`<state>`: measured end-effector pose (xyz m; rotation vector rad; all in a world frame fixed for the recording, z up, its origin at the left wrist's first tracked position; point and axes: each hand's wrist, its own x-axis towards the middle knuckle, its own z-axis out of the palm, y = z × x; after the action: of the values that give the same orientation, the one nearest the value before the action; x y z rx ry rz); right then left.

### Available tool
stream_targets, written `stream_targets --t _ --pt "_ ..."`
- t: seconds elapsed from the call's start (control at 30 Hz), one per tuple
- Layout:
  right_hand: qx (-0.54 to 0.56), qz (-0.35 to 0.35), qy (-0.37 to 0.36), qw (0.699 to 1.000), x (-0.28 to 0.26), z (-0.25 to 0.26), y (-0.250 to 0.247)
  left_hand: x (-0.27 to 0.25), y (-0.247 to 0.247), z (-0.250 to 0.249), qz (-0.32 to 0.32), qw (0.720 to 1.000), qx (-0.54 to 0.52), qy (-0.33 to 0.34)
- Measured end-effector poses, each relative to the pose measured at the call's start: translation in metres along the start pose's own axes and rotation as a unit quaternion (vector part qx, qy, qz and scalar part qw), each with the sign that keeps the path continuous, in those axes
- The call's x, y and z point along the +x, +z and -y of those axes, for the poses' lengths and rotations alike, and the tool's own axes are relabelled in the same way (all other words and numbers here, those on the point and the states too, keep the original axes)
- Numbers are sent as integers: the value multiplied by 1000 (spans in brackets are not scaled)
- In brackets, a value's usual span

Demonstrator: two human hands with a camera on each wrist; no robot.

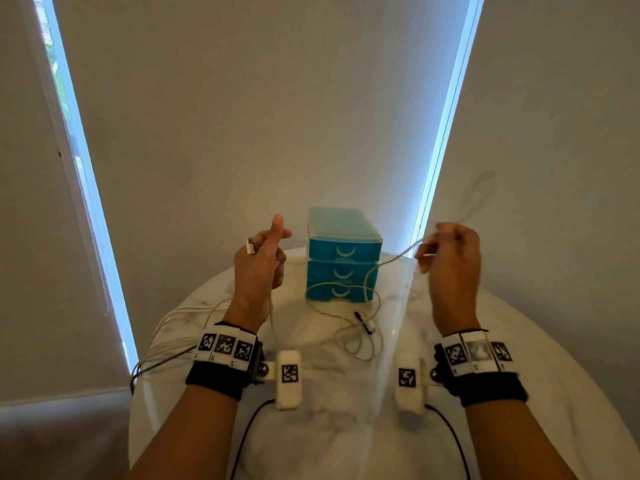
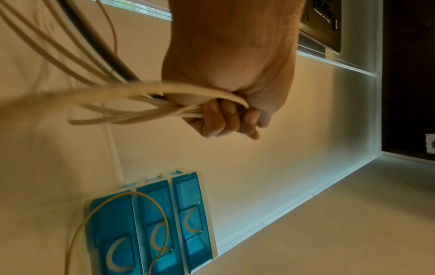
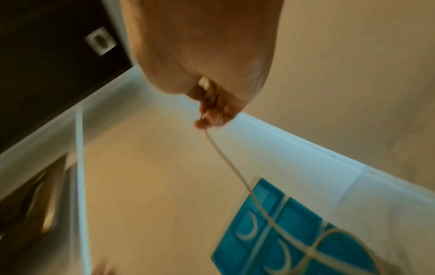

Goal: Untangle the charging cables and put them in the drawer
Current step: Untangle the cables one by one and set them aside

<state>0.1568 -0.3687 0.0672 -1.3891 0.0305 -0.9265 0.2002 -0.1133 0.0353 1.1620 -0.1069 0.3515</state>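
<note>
A round white marble table [image 1: 519,393] stands before a pale wall, with bright strips of window light on both sides. At the back of the table is a small blue drawer unit [image 1: 343,258] with three drawers, all closed, each with a pale curved handle.

My left hand [image 1: 259,261] is raised above the table, to the left of the unit. Its fingers are curled tight around a bundle of white cables [image 2: 132,106], and a white plug [image 1: 250,246] sticks out beside my thumb. From this hand the cables hang down and go over the left edge of the table.

My right hand [image 1: 450,258] is raised to the right of the unit. Its fingertips pinch one thin cream cable [image 1: 394,259]. This cable goes down in front of the drawers and makes a loose loop [image 1: 356,327] on the table, where a small dark connector [image 1: 362,322] lies in the tangle.

Both my wrists carry black bands with printed markers.
</note>
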Motion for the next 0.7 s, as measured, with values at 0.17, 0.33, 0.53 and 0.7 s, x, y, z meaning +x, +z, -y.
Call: stream_targets --t 0.17,0.33,0.53,0.7 --pt "195 -353 111 908 42 -8 -15 -3 3 -9 -80 993 -41 80" --pt "138 269 158 940 26 53 106 -5 4 -10 -132 981 -33 140" --pt "-88 442 -5 893 7 80 120 -6 5 -15 -156 965 -1 210" --pt "-120 322 134 929 -22 -12 49 -8 7 -8 -113 965 87 221"
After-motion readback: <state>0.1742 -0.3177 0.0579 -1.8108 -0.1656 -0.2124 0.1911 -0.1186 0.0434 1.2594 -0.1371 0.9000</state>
